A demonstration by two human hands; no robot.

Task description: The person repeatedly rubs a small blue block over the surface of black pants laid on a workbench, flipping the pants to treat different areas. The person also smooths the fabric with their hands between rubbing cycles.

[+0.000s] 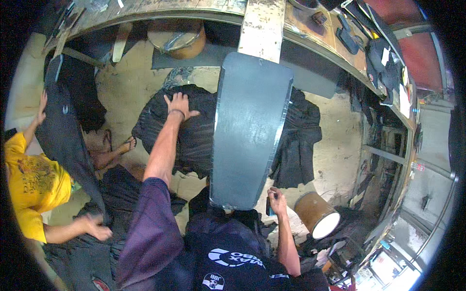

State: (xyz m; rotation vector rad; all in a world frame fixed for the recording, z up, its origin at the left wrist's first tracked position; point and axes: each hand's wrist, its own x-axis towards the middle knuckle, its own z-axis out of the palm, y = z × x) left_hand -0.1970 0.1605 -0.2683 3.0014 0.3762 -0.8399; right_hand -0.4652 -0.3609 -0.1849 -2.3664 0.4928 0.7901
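In front of me a long grey tapered board stretches away, its narrow end near my body and its bare surface facing up. My left hand reaches out to the left of it, fingers spread over a heap of black cloth. More black cloth hangs or lies on the board's right side. Close to the board's near right corner, my right hand is closed around a small dark thing with a bluish part. Its kind is hidden by the fingers.
At the left, a person in a yellow shirt has hands near black cloth. A brown drum stands right of my right hand; another round drum sits under the far wooden bench. Dark cloth covers the lower left.
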